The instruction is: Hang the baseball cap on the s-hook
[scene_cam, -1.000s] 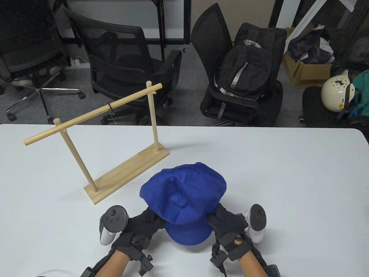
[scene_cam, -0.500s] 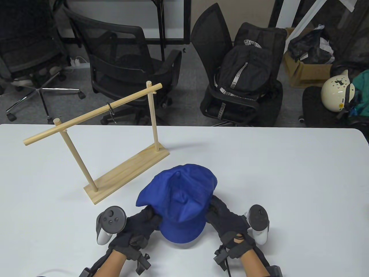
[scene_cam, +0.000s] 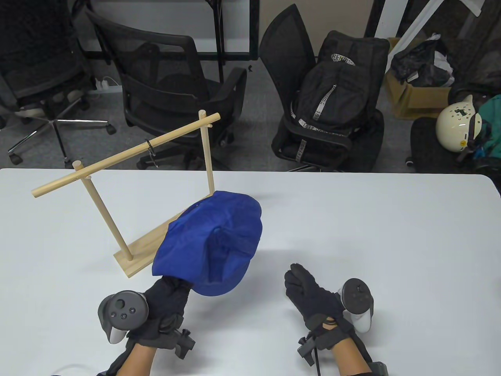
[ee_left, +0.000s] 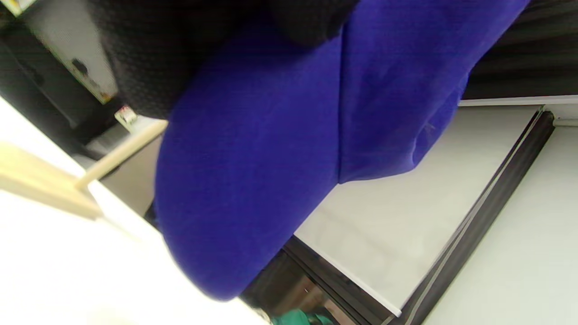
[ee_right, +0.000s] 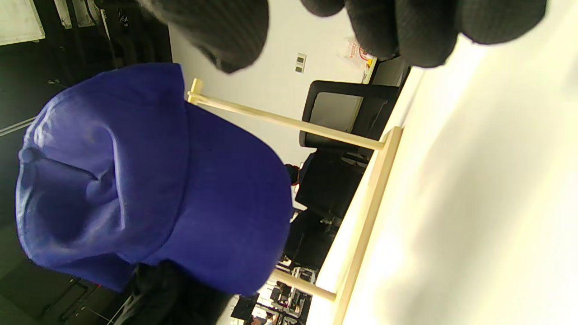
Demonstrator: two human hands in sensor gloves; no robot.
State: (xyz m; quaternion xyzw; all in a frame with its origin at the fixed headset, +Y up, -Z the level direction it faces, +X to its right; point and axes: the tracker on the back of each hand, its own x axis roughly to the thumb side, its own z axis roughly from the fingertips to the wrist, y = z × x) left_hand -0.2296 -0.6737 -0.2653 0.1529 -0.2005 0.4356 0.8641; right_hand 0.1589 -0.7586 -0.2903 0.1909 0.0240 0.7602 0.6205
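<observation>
My left hand (scene_cam: 166, 295) grips the blue baseball cap (scene_cam: 213, 243) by its near edge and holds it lifted above the table, in front of the wooden rack (scene_cam: 129, 156). The cap fills the left wrist view (ee_left: 271, 149) and shows in the right wrist view (ee_right: 149, 180). A small black s-hook (scene_cam: 152, 152) hangs from the middle of the rack's top bar, above and left of the cap. My right hand (scene_cam: 303, 282) is off the cap, empty, fingers loosely together, low over the table to the cap's right.
The rack's wooden base (scene_cam: 172, 235) lies on the white table (scene_cam: 391, 235), partly behind the cap. Beyond the far edge stand black office chairs (scene_cam: 164, 86), one with a black backpack (scene_cam: 336, 94), and a white helmet (scene_cam: 456, 123).
The right hand let go of the cap and stayed low on the right. The left hand lifted the cap alone, up and leftward toward the rack.
</observation>
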